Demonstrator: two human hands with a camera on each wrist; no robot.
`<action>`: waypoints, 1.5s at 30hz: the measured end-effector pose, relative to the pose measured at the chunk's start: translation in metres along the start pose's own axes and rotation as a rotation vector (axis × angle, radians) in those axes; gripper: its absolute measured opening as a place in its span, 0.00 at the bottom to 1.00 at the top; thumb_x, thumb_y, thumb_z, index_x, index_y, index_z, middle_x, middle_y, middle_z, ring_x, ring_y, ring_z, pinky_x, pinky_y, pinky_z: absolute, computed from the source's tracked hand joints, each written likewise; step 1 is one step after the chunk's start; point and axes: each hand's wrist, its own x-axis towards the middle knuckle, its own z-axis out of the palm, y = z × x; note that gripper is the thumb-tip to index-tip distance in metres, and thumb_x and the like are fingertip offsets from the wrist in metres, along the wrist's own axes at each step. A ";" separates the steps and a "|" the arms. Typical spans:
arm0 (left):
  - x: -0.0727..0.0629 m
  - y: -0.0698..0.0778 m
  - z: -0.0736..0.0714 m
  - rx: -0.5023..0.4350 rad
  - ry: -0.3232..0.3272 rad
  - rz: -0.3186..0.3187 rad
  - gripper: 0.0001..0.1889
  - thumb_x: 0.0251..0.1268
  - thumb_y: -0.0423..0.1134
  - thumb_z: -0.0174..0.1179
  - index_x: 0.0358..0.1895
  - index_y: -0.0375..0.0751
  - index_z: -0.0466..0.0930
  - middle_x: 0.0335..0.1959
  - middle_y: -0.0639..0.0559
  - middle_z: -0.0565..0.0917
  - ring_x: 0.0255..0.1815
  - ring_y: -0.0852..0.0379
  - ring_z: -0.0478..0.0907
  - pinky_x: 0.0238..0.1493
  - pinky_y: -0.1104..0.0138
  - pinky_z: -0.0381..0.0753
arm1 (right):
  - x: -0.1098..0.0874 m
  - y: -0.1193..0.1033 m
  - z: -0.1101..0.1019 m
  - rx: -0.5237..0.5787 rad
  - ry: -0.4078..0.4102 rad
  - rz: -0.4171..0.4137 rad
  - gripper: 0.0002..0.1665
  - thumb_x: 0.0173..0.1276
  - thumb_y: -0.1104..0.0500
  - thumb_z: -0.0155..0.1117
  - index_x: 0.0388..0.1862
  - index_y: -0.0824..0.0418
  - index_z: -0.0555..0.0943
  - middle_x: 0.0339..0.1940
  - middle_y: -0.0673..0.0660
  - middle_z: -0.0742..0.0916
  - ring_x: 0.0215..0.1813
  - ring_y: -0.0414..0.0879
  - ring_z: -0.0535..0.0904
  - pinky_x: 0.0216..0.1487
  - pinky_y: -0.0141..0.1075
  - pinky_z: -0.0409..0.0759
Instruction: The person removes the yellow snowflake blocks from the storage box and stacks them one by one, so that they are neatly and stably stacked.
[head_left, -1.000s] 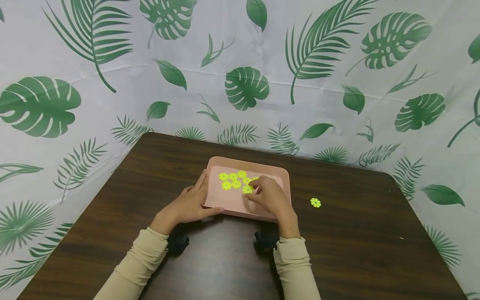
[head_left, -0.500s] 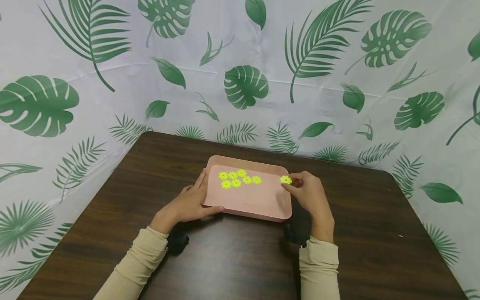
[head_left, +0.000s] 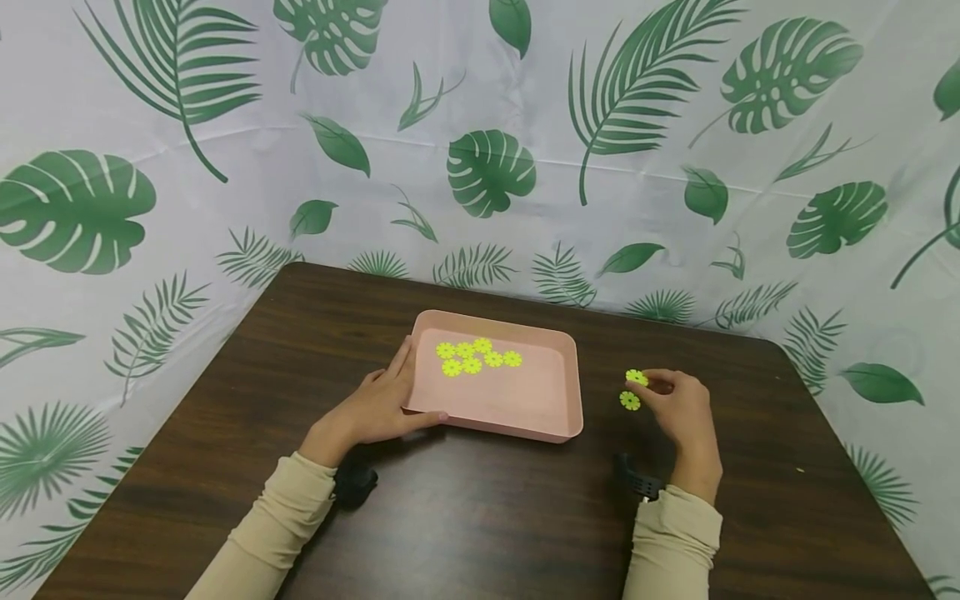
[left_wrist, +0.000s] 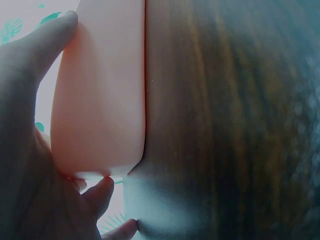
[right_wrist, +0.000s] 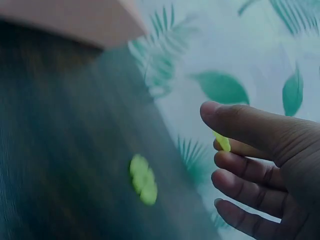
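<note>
My right hand (head_left: 684, 417) pinches a yellow flower-shaped plastic disc (head_left: 637, 377) between thumb and fingers, right of the tray. Just below it in the head view, a second such disc (head_left: 630, 401) lies on the table. The right wrist view shows the edge of the pinched disc (right_wrist: 223, 142) under the thumb, and the tabletop disc (right_wrist: 143, 180) to the left. My left hand (head_left: 375, 408) rests against the left side of a pink tray (head_left: 517, 425), fingers extended along that side and thumb at the front rim. Several matching discs (head_left: 471, 365) lie inside the tray, towards its back left.
The dark wood table (head_left: 465, 525) has rounded far corners. Behind it hangs a white curtain (head_left: 622, 221) printed with green leaves. A tiny pale speck (head_left: 800, 470) lies on the table at the right. Each wrist wears a black device, such as the right strap (head_left: 641, 483).
My right hand has picked a disc out of the tray and carried it right, over the rim, to beside the disc on the table. The left hand and tray have stayed put.
</note>
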 end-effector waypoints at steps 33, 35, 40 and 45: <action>0.001 0.000 0.003 -0.013 0.007 -0.001 0.65 0.63 0.72 0.60 0.83 0.30 0.33 0.85 0.38 0.31 0.85 0.41 0.45 0.74 0.33 0.51 | 0.001 0.040 0.020 0.021 -0.121 0.056 0.28 0.70 0.52 0.73 0.59 0.72 0.83 0.53 0.70 0.87 0.53 0.64 0.82 0.52 0.55 0.81; 0.000 0.000 0.003 -0.015 0.005 -0.001 0.65 0.63 0.71 0.61 0.83 0.30 0.33 0.85 0.38 0.31 0.85 0.41 0.45 0.74 0.33 0.50 | 0.002 0.041 0.020 0.017 -0.128 0.060 0.28 0.70 0.52 0.73 0.60 0.71 0.83 0.53 0.70 0.87 0.53 0.64 0.82 0.52 0.55 0.80; 0.001 0.000 0.003 -0.019 0.003 -0.002 0.65 0.62 0.72 0.61 0.83 0.31 0.32 0.85 0.39 0.30 0.84 0.42 0.46 0.74 0.33 0.50 | 0.003 0.041 0.021 0.010 -0.136 0.060 0.28 0.70 0.53 0.73 0.61 0.71 0.83 0.53 0.70 0.87 0.54 0.64 0.82 0.53 0.56 0.80; 0.002 -0.001 0.002 -0.016 0.003 0.001 0.66 0.62 0.72 0.60 0.83 0.31 0.32 0.85 0.39 0.30 0.84 0.42 0.47 0.74 0.34 0.50 | 0.003 0.041 0.020 0.010 -0.139 0.060 0.29 0.70 0.52 0.73 0.62 0.71 0.83 0.54 0.71 0.86 0.55 0.65 0.81 0.54 0.57 0.79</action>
